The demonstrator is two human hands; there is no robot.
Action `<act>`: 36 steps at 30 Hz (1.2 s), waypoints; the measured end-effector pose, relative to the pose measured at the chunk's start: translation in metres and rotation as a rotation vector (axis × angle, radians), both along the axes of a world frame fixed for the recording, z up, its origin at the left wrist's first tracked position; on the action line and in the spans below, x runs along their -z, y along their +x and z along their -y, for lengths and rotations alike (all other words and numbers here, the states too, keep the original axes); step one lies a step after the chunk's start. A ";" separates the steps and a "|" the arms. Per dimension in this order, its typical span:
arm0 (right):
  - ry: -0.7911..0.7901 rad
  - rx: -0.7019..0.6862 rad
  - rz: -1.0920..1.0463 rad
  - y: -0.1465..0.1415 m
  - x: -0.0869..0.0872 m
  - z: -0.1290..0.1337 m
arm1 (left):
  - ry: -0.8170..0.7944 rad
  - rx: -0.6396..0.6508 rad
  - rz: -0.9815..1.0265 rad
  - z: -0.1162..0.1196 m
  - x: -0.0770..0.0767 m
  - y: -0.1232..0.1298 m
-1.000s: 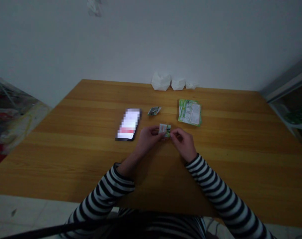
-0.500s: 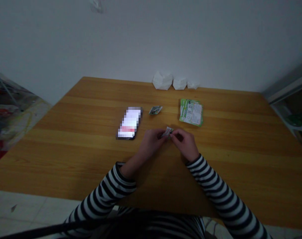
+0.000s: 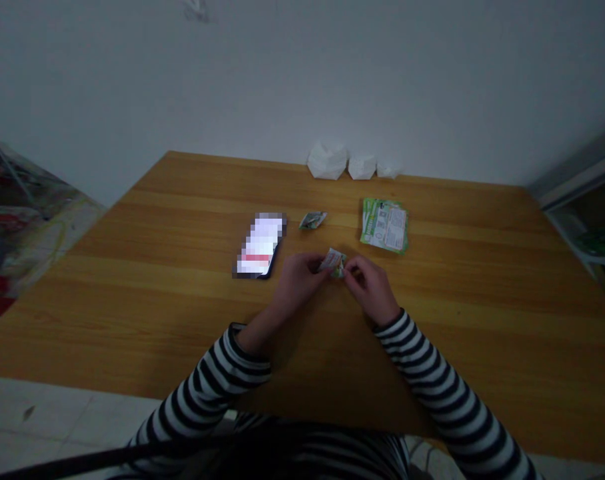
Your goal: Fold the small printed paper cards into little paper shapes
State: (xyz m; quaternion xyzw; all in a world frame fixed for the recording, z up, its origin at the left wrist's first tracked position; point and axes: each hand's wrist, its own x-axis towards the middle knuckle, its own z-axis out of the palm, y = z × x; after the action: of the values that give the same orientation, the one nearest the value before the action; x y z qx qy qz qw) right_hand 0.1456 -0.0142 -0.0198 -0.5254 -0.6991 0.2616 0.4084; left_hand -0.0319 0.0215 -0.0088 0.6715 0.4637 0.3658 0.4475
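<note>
A small white-and-green printed packet [image 3: 334, 261], partly folded, is held above the table between my two hands. My left hand [image 3: 300, 281] is closed, its thumb and fingers pinching the packet's left side. My right hand [image 3: 370, 285] pinches the right edge with thumb and forefinger. Just beyond them a small folded packet [image 3: 312, 221] of similar colours lies on the wood. Farther right rests a stack of green-and-white printed packets [image 3: 384, 225]. What is inside the held packet cannot be made out.
A phone [image 3: 260, 245] with a lit, blurred screen lies left of my hands on the wooden table [image 3: 182, 267]. Several crumpled white paper pieces [image 3: 327, 162] sit along the back edge against the wall [image 3: 282, 73]. Shelving [image 3: 592, 220] stands at the right.
The packet in my hands has been spread wider, and more of its printed face shows. My left hand has shifted slightly left; the right has barely moved.
</note>
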 end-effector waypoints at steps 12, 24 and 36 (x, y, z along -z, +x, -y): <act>-0.034 -0.055 -0.153 0.001 0.002 0.000 | -0.071 0.042 -0.020 -0.002 0.002 0.000; -0.008 -0.074 -0.186 0.001 0.006 -0.002 | -0.117 0.091 0.168 -0.003 0.002 0.006; -0.028 -0.121 -0.225 0.000 0.005 -0.001 | -0.088 0.016 0.066 -0.001 -0.002 0.008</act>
State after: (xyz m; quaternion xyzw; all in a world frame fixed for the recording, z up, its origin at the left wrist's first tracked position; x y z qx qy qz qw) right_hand 0.1452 -0.0129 -0.0246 -0.4552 -0.6757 0.3529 0.4601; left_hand -0.0242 0.0225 -0.0065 0.6424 0.4592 0.3633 0.4945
